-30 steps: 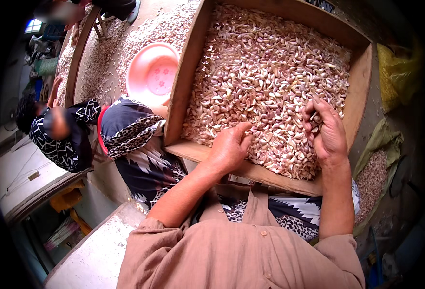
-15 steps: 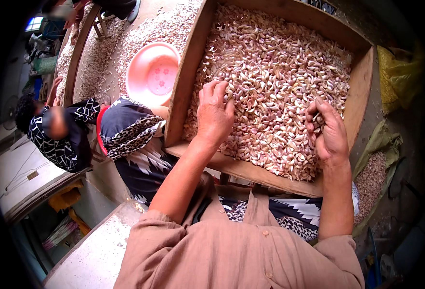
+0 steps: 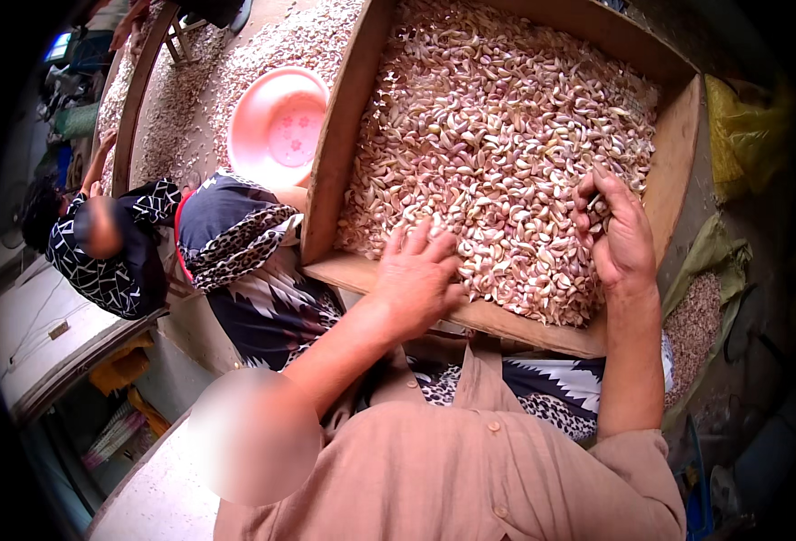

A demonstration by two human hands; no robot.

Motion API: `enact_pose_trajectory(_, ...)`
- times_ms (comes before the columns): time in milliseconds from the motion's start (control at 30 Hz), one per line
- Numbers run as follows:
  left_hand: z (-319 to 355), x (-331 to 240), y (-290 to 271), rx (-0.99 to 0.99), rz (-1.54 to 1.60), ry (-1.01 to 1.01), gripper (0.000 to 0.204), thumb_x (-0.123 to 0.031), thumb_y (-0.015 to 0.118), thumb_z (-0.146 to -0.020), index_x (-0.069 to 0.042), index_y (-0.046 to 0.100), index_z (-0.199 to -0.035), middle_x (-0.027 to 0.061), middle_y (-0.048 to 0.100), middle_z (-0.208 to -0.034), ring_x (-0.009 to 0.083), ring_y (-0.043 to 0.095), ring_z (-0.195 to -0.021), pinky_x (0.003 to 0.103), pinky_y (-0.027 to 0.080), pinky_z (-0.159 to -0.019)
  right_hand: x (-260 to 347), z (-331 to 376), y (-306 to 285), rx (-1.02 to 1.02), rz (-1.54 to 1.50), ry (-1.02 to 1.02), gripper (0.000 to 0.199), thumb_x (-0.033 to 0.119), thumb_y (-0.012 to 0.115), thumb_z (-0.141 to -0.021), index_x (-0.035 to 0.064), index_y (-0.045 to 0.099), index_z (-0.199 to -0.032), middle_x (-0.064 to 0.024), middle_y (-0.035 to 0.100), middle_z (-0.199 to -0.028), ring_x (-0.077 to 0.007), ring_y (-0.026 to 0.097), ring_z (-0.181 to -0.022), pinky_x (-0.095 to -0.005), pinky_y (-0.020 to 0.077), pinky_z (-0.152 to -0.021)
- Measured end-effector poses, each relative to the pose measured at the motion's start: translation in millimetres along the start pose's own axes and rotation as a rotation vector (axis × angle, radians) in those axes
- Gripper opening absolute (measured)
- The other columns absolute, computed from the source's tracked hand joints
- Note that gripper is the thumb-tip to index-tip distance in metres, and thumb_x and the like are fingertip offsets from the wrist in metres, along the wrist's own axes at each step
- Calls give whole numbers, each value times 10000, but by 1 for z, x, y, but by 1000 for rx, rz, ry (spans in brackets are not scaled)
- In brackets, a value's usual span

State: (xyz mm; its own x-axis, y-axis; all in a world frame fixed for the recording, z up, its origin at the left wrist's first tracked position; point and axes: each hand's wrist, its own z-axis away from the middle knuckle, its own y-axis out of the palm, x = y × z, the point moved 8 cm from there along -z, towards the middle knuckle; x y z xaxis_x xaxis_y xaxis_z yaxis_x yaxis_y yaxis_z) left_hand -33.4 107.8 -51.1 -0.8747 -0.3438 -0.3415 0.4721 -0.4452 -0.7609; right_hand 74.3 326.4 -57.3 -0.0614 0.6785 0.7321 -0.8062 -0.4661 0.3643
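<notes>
A shallow wooden tray (image 3: 344,275) in front of me is spread with garlic cloves (image 3: 497,180), white to purplish. Near the tray's front edge my left hand (image 3: 420,279) lies palm down over the cloves, its fingers stretched out and touching them. At the right side my right hand (image 3: 619,230) is turned inward with its fingers curled around a few garlic cloves (image 3: 599,213); the fingers hide most of them.
Left of the tray stands a pink plastic basin (image 3: 253,135). Beyond it more cloves lie spread out. A person in a patterned top (image 3: 100,243) works at the left. A yellow sack (image 3: 740,140) and an opened green sack (image 3: 727,261) lie at the right.
My left hand has drawn back toward me, from the middle left of the cloves to the tray's front edge, and its fingers have straightened. My right hand stays curled in nearly the same place.
</notes>
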Motion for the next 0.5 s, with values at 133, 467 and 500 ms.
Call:
enact_pose_trajectory(133,21,33,-12,-81,-43,-88,339,-305,603,-941,-70,710,-1161,62,572,-1364,370,362,-1440,561,238,-1191,2,1,0,20,-2,-12,233,271,560,-1044,92,637,-915,-13,628,-768,-75,542,-588,-204,375,-456)
enact_pose_trajectory(467,32,55,-40,-306,134,-134,124,-91,669,-845,-22,725,-932,116,686,-1088,347,599,-1138,436,491,-981,1,0,-3,11,-9,-6,246,297,559,-1041,96,634,-919,-11,629,-776,-78,547,-598,-213,374,-463)
enact_pose_trajectory(500,31,55,-38,-289,205,-163,119,-85,671,-839,-23,722,-928,114,688,-1052,334,617,-1091,428,510,-944,2,0,-3,3,-7,-5,246,298,561,-1040,97,634,-919,-12,631,-777,-78,547,-598,-213,373,-463)
